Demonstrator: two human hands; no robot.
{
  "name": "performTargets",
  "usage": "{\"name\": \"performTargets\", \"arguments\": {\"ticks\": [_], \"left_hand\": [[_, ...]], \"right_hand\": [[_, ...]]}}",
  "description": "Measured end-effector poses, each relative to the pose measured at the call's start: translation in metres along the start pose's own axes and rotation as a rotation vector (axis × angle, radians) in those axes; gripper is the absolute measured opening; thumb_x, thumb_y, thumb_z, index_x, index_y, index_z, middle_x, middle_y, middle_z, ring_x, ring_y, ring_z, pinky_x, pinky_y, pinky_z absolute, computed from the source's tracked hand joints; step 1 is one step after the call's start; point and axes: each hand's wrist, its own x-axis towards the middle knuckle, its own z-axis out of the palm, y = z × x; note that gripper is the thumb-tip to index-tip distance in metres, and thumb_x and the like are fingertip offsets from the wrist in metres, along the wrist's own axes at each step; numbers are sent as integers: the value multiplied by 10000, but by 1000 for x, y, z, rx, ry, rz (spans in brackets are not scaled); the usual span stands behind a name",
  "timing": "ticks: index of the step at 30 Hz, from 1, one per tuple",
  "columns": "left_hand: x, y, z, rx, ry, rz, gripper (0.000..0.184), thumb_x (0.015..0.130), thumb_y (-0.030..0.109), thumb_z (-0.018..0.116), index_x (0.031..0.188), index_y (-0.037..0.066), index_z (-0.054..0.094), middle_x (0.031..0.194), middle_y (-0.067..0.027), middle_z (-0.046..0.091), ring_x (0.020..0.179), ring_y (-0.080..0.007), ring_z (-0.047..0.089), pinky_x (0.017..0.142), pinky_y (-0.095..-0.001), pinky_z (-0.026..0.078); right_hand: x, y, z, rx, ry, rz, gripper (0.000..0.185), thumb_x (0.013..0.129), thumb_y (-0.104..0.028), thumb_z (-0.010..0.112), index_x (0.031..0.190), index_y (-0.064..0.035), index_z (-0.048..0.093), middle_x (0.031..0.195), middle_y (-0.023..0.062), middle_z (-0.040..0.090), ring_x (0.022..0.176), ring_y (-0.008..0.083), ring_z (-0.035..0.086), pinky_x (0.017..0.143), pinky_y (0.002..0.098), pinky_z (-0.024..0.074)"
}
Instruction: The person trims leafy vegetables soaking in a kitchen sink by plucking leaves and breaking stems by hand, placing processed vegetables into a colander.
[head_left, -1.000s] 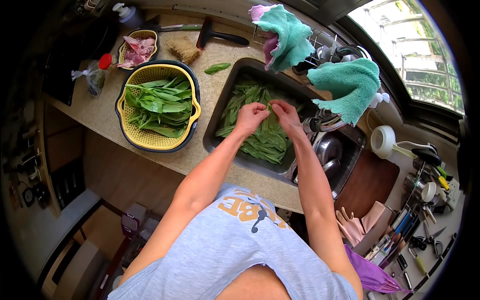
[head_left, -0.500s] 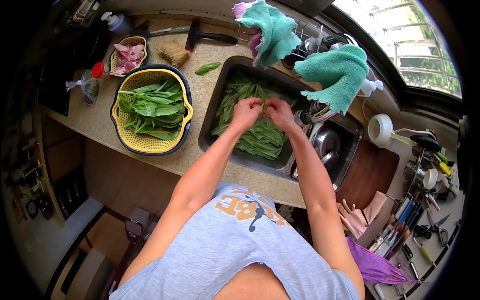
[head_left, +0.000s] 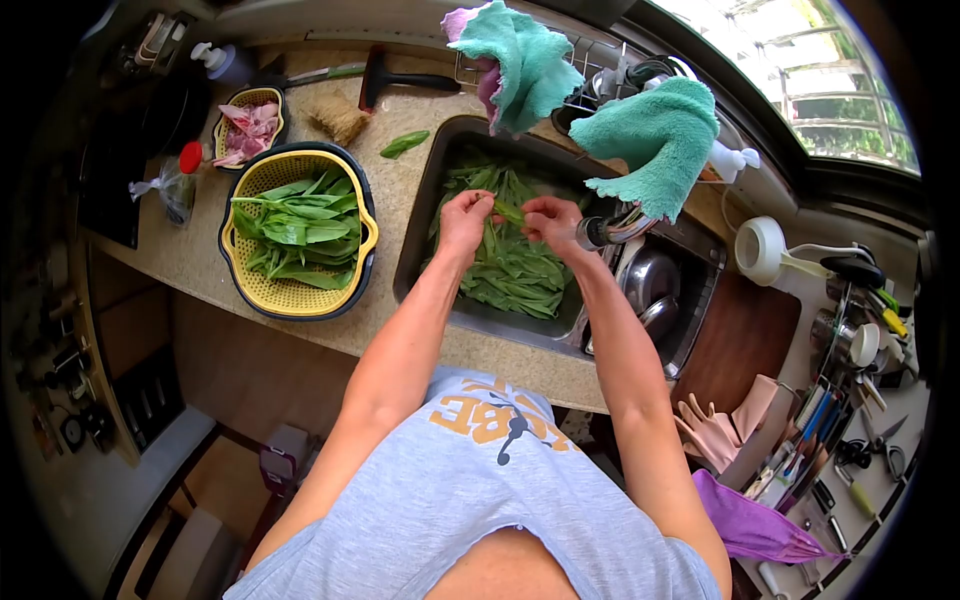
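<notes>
Over the dark sink (head_left: 416, 245), my left hand (head_left: 463, 224) and my right hand (head_left: 552, 220) are held a short way apart with fingers pinched. A long green leaf (head_left: 509, 212) stretches between them, an end in each hand. Beneath lie many leafy greens (head_left: 512, 283) in the sink, seemingly in water. Left of the sink, a yellow colander (head_left: 268, 288) set in a dark basin holds more leafy greens (head_left: 305, 225). One loose leaf (head_left: 404, 144) rests on the counter between colander and sink.
The faucet (head_left: 598, 233) is close to my right hand. Teal cloths (head_left: 655, 140) hang over the sink's back. Behind the colander are a small basket of raw meat (head_left: 248, 130), a loofah-like scrubber (head_left: 338, 118) and a squeegee (head_left: 375, 80). Metal lids (head_left: 652, 280) sit to the right.
My hands have moved apart, the left one shifting leftward, and the leaf between them now shows. The whole view has shifted slightly.
</notes>
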Motion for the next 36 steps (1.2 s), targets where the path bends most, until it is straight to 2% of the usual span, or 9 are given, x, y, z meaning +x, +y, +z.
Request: {"name": "performTargets", "arguments": {"ticks": [4,10,14,19,23,26,28,31,36], "left_hand": [[8,-6,-8,-87,35,132,145,930,87,589,1043,2,620,906,-34,644,782,-114,616,714,-257,496],[6,-3,-7,-72,1,222,143,919,61,598,1037,-13,631,860,-7,637,744,-83,592,679,-228,468],[8,-5,-5,-75,13,246,146,918,63,605,1041,-11,632,862,1,637,726,-76,579,676,-212,454],[17,-18,-2,-323,210,198,159,910,72,620,1045,-10,636,870,-3,631,766,-63,558,685,-220,443],[22,-23,-13,-270,115,195,166,907,88,632,1048,1,644,878,-5,631,792,-66,555,714,-221,445],[15,-11,-5,-145,80,134,160,901,103,647,1035,16,661,878,-1,634,770,-73,561,659,-233,451],[-2,9,9,-249,5,-102,146,893,111,659,1015,33,677,886,2,641,714,-76,571,566,-254,445],[5,1,10,-187,-16,-186,156,875,129,683,1013,56,685,867,12,646,660,-76,577,485,-254,407],[8,-7,13,-90,13,-207,196,831,173,742,1003,103,681,838,39,632,658,-72,551,537,-251,413]], "right_hand": [[-1,9,2,77,154,35,239,905,-88,580,1091,59,608,880,107,660,736,179,662,611,288,547],[-13,-15,14,250,69,195,244,907,-148,623,1060,41,607,868,94,654,711,163,655,609,276,543],[-4,5,12,158,44,93,238,900,-164,641,1045,20,605,854,83,646,725,149,647,618,269,535],[-3,18,19,321,342,-13,200,916,-172,617,1017,0,620,852,68,638,720,133,636,612,266,524],[1,48,13,200,314,12,236,928,-195,601,1069,-5,619,873,65,643,725,155,638,628,287,528],[13,65,8,-691,531,-655,275,933,-211,594,1121,-12,614,970,67,638,829,172,630,681,326,529],[-14,-1,21,198,215,55,342,934,-211,588,1213,-14,576,1086,88,610,971,186,597,783,364,516],[-3,12,4,22,108,12,447,913,-259,624,1274,-12,527,1165,101,574,1037,190,566,861,362,488],[-9,15,9,86,208,-54,608,829,-343,715,1278,10,507,1155,133,580,1020,222,569,882,356,466]]}}
